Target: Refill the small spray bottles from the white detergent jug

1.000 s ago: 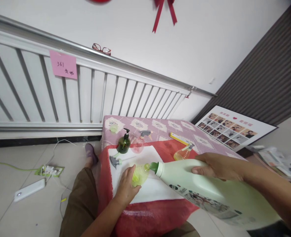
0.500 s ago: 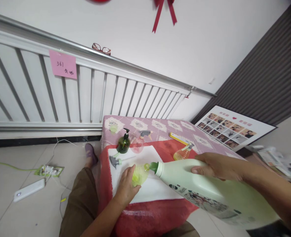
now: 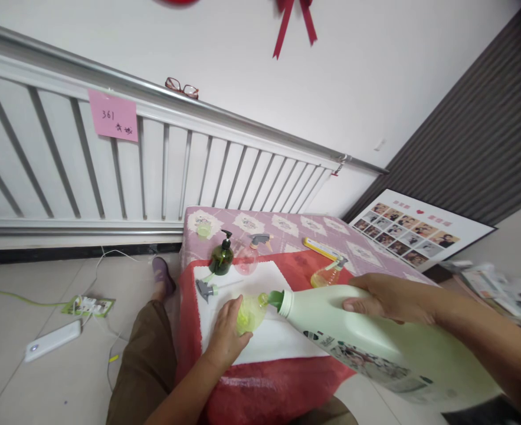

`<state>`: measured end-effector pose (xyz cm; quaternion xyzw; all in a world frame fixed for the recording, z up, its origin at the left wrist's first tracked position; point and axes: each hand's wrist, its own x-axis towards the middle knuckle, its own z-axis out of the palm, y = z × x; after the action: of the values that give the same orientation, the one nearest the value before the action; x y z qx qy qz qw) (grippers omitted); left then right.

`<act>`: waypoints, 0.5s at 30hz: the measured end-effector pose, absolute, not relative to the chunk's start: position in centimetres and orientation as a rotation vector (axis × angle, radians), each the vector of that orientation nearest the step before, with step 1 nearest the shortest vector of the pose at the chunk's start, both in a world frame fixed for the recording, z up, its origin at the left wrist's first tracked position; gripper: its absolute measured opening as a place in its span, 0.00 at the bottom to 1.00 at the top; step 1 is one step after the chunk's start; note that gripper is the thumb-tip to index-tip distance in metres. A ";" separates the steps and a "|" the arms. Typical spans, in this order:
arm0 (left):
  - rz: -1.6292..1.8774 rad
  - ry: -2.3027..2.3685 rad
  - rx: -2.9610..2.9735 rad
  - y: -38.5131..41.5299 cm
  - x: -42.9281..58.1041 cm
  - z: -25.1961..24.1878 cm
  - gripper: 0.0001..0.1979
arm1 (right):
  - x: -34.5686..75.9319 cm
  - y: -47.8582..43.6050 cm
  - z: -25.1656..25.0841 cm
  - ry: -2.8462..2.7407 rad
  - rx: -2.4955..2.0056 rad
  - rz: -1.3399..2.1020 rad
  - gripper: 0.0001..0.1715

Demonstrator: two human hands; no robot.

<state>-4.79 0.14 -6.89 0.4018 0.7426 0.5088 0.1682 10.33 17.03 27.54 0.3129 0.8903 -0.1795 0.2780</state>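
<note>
With fingers wrapped round its side, my left hand (image 3: pixel 228 330) holds a small yellow translucent bottle (image 3: pixel 252 314) over the white cloth (image 3: pixel 287 342). My right hand (image 3: pixel 377 298) grips a large pale green detergent jug (image 3: pixel 375 342), tilted with its green spout (image 3: pixel 277 300) at the mouth of the small bottle. Whether liquid runs between them I cannot tell. A loose grey spray head (image 3: pixel 206 289) lies on the cloth, left of the small bottle. Behind it stand a dark green pump bottle (image 3: pixel 222 257) and a pink clear spray bottle (image 3: pixel 246 260).
An orange-yellow spray bottle (image 3: pixel 328 274) stands near the jug, beside a long yellow box (image 3: pixel 321 248). A small pale green cup (image 3: pixel 204 229) sits at the table's far left corner. On the floor lie a power strip (image 3: pixel 89 306) with cables and a white power bank (image 3: pixel 53 341).
</note>
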 end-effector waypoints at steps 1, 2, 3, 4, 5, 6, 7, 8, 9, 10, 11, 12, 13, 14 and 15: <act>1.447 2.114 1.143 0.1 -4.8 -6.9 0.43 | 10.3 17.0 27.6 2.387 0.832 -0.490 0.37; 1.446 2.116 1.142 0.1 -4.8 -6.8 0.43 | 10.3 17.0 27.6 2.385 0.830 -0.494 0.37; 1.445 2.117 1.140 0.1 -4.8 -6.8 0.43 | 10.3 16.9 27.6 2.381 0.834 -0.492 0.37; 1.444 2.118 1.137 0.1 -4.8 -6.7 0.43 | 10.3 16.9 27.6 2.379 0.842 -0.487 0.36; 1.446 2.118 1.135 0.1 -4.8 -6.7 0.43 | 10.4 16.9 27.6 2.375 0.849 -0.486 0.36; 1.451 2.117 1.134 0.1 -4.8 -6.6 0.43 | 10.4 16.9 27.6 2.374 0.854 -0.486 0.36; 1.457 2.115 1.136 0.1 -4.8 -6.6 0.43 | 10.4 17.0 27.5 2.375 0.855 -0.489 0.36; 1.465 2.113 1.139 0.1 -4.7 -6.6 0.43 | 10.4 17.0 27.5 2.378 0.854 -0.492 0.35; 1.472 2.113 1.141 0.1 -4.7 -6.6 0.43 | 10.5 17.1 27.4 2.386 0.851 -0.495 0.35; 1.478 2.113 1.141 0.1 -4.7 -6.6 0.43 | 10.5 17.2 27.4 2.397 0.851 -0.495 0.34; 1.482 2.114 1.139 0.0 -4.7 -6.5 0.43 | 10.5 17.2 27.3 2.401 0.853 -0.495 0.34; 1.484 2.116 1.137 0.0 -4.7 -6.5 0.42 | 10.6 17.3 27.3 2.405 0.860 -0.493 0.33; 1.486 2.117 1.134 0.0 -4.7 -6.4 0.42 | 10.6 17.3 27.2 2.410 0.868 -0.492 0.33; 1.489 2.117 1.132 0.0 -4.6 -6.3 0.42 | 10.6 17.3 27.2 2.417 0.878 -0.491 0.33; 1.490 2.115 1.131 -0.1 -4.6 -6.1 0.42 | 10.7 17.3 27.3 2.422 0.891 -0.493 0.32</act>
<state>-4.64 -0.06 -6.13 0.3954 0.7396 0.5210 0.1585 10.66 17.27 27.25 0.3280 0.8916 -0.1814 0.2542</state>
